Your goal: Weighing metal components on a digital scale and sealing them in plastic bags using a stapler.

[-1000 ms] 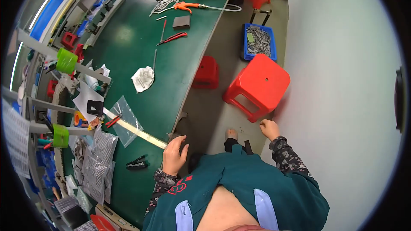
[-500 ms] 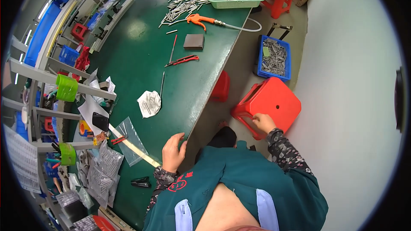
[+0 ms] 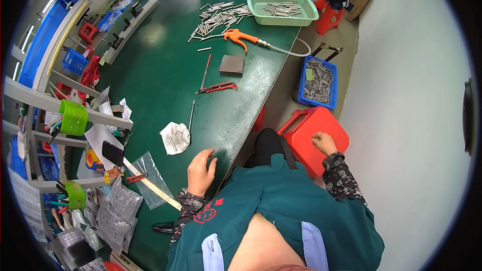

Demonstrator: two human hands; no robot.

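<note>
My left hand (image 3: 202,171) is above the green table (image 3: 145,70) near its right edge, fingers stretched out and holding nothing. Over the seat of a red plastic stool (image 3: 306,143) is my right hand (image 3: 325,143), its fingers loosely curled with nothing seen in them. I cannot tell whether it touches the stool. Beyond the left hand lie a crumpled white cloth (image 3: 174,138) with small metal pins on it, a thin pointed rod (image 3: 192,115), red-handled pliers (image 3: 218,88) and a brown block (image 3: 232,64).
An orange air gun (image 3: 240,36) lies beside scattered metal pins (image 3: 218,20) and a pale green basket (image 3: 261,19). A blue crate of pins (image 3: 317,83) stands on the floor beyond the stool. Left are a phone (image 3: 112,153), plastic bags (image 3: 118,211) and a shelf frame (image 3: 40,95).
The table and stool appear lower in view. My right hand has moved right, from the stool's near edge to over its seat. My left hand has shifted slightly up and left, still open.
</note>
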